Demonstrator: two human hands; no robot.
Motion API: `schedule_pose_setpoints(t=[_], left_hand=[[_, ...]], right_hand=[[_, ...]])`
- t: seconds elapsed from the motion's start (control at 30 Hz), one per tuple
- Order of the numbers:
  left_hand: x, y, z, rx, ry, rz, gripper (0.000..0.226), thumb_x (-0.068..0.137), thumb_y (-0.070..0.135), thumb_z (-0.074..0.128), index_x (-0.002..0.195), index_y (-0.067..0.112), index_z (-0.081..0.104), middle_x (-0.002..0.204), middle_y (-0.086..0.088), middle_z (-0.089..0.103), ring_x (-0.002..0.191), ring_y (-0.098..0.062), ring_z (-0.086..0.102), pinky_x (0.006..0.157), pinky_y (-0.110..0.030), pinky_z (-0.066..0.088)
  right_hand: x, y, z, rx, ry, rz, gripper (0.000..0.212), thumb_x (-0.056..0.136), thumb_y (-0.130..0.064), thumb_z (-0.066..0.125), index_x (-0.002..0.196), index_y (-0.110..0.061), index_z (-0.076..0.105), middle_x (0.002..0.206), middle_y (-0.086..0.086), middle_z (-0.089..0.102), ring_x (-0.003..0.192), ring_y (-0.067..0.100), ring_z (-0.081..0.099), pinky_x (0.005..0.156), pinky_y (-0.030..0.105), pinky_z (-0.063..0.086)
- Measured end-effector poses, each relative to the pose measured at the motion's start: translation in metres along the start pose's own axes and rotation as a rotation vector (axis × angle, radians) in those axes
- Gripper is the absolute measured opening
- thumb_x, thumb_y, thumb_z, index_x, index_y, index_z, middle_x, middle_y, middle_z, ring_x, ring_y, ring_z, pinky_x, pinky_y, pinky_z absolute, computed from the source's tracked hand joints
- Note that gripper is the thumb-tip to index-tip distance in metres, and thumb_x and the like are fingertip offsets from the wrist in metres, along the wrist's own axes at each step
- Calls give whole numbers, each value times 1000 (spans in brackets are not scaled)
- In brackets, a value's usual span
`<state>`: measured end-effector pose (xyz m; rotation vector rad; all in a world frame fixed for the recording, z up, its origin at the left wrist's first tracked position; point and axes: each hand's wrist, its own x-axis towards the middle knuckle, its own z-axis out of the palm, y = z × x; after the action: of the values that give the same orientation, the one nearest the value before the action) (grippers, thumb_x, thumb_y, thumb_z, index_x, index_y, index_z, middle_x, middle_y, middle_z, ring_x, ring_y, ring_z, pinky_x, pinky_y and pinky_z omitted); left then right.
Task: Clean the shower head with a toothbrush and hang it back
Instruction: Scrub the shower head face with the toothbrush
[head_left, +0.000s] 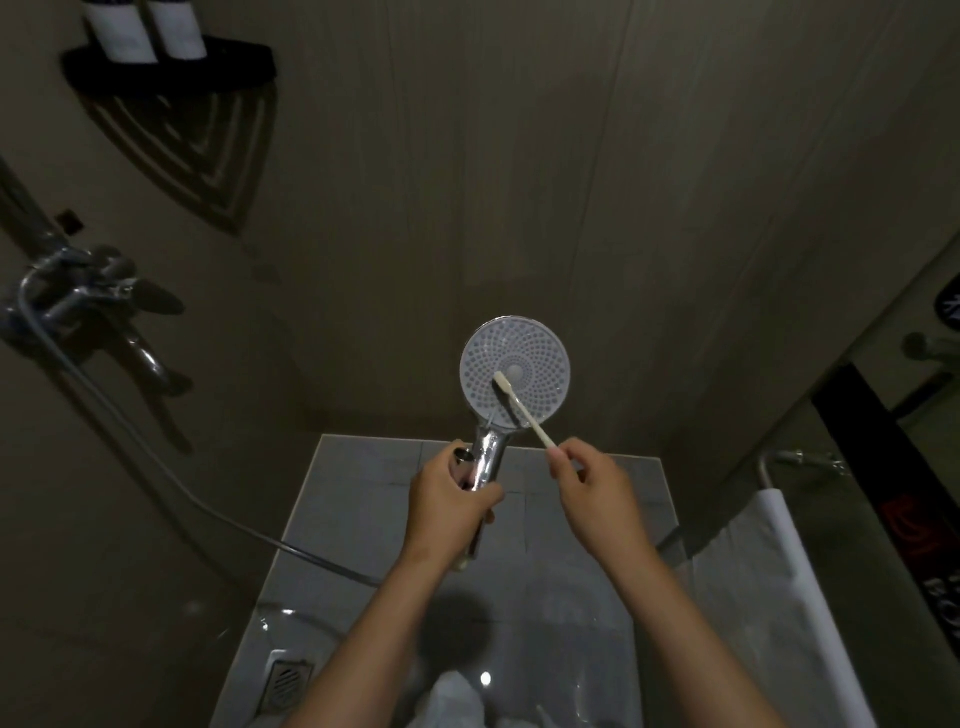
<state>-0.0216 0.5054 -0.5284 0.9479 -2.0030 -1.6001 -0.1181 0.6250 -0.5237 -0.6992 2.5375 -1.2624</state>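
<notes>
While left hand (451, 496) grips shower head (514, 371), right hand (589, 480) pinches toothbrush (522, 410): scrubbing underway, rehanging outstanding.

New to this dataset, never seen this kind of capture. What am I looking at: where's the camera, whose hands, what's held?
No robot here: one wide-angle camera worn on a person's head looks forward and down, so the two bare arms entering from the bottom are the wearer's own. The place is a dim tiled shower corner. The left hand grips the chrome handle of the shower head, its round nozzle face turned toward the camera. The right hand pinches the end of a pale toothbrush, whose bristle end lies on that face near its centre. The hose runs from the handle toward the mixer tap on the left wall. Above it a corner shelf carries two bottles. A floor drain shows at the bottom; a white cloth hangs over a rail at right.
</notes>
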Motion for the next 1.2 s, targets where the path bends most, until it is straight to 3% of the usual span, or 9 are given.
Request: schedule_pose_setpoints(t=[0.27,0.53,0.73,0.93,1.2], left_hand=[[-2,0,1,-19,-15,9,18,70,-2,68,80,9,59,70,-17,62,54,-20,60,48,-24,50],[-3,-2,3,-62,-5,-12,22,71,0,70,78,17,58,64,-4,61,52,-15,60,49,-20,48],[-2,-1,6,-35,-27,18,19,72,-1,70,82,11,59,70,-14,61,56,-19,60,49,-20,50],[-2,0,7,8,-10,57,17,70,0,69,76,8,55,70,-20,60,57,-25,60,47,-21,50],[-3,-4,8,-26,0,33,15,71,2,69,80,9,60,70,-17,63,53,-15,59,52,-34,55]], right_hand=[[-6,-1,10,-41,-73,-41,25,93,-39,49,71,-28,52,60,-5,53,60,15,52,60,37,47],[-9,0,0,39,41,-20,27,95,-34,47,70,-25,51,55,-6,49,52,12,45,52,34,37],[-8,-6,2,-22,25,27,27,97,-34,43,75,-22,52,56,-5,48,54,13,44,52,32,33],[-7,-8,9,-19,-30,0,27,94,-41,45,76,-23,54,62,-3,55,61,18,54,61,44,48],[-10,-9,16,-3,-69,-27,24,92,-39,49,72,-27,54,69,-5,61,71,23,60,66,41,50]])
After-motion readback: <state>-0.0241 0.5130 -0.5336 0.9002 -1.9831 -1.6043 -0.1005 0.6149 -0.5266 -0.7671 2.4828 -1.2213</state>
